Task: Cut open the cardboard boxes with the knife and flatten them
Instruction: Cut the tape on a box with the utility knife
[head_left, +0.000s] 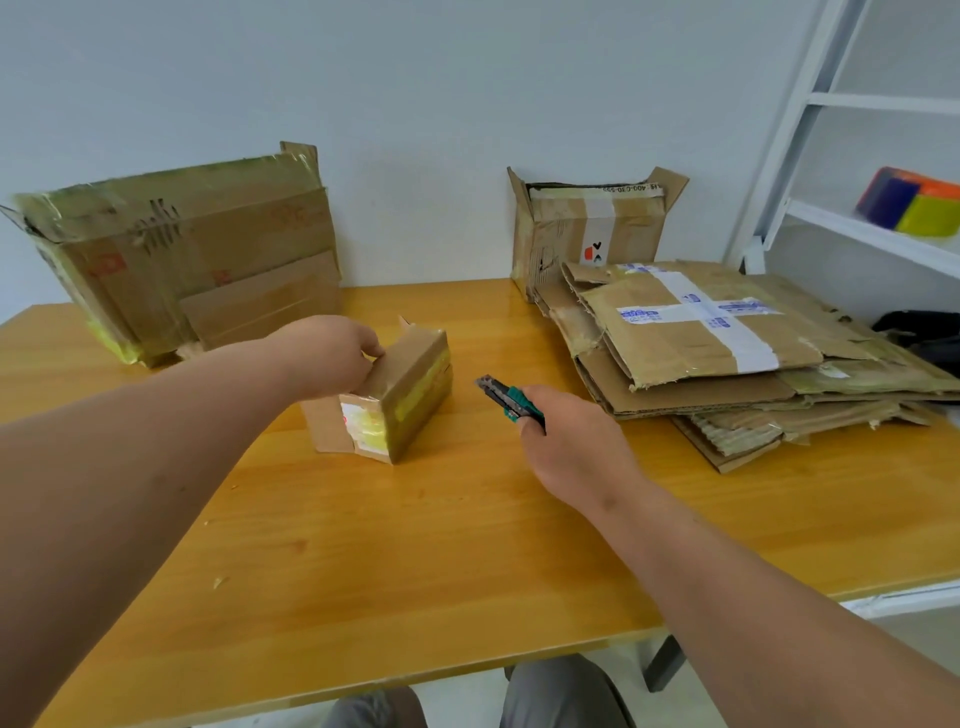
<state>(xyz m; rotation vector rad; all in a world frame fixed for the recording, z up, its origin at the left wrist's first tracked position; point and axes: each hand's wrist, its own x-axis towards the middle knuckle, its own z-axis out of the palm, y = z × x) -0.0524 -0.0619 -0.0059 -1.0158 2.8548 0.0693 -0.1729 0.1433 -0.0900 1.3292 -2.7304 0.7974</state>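
Note:
A small taped cardboard box (402, 397) lies on its side in the middle of the wooden table (415, 545). My left hand (327, 353) grips its upper left edge, fingers curled over the top. To the right of the box, my right hand (569, 447) holds a green and black utility knife (506, 397), tip pointing up-left toward the box and a short way clear of it. A large worn box (176, 254) stands at the back left. An open box (587, 228) stands against the wall at the back right.
A pile of flattened cardboard (727, 353) with white tape covers the table's right side. White shelving (852, 156) stands on the right with a colourful object (914, 208) on a shelf. A black item (924, 332) lies beyond the pile. Small scraps dot the tabletop.

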